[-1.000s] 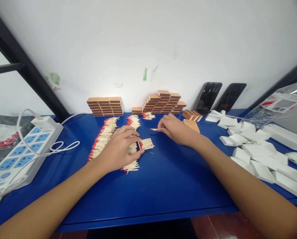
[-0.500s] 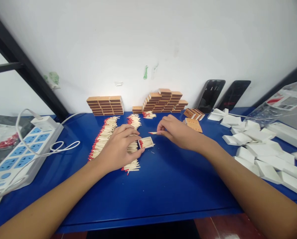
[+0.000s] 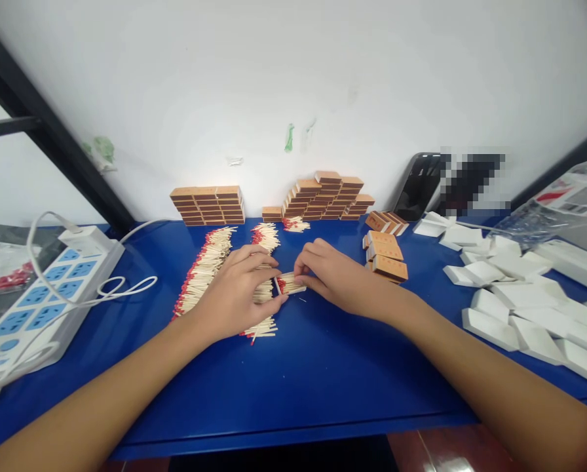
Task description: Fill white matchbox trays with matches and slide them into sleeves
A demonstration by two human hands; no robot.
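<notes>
A small open matchbox tray (image 3: pixel 288 283) with red-tipped matches lies on the blue table (image 3: pixel 303 367), between my two hands. My left hand (image 3: pixel 234 292) rests over a row of loose matches (image 3: pixel 260 324), its thumb and fingers closed on the tray's left end. My right hand (image 3: pixel 335 275) has its fingers pinched on the tray's right side, pressing matches into it. A longer row of loose matches (image 3: pixel 202 269) lies to the left of my left hand.
Stacks of closed brown matchboxes (image 3: pixel 208 205) (image 3: pixel 325 195) stand along the white wall, with a few more (image 3: pixel 386 257) to the right. White box sleeves (image 3: pixel 514 308) cover the right side. A white power strip (image 3: pixel 38 295) with cables sits at the left. A dark phone (image 3: pixel 418 185) leans on the wall.
My right hand moved left with a single match from beside the tray onto the tray. The left hand stayed holding the tray.
</notes>
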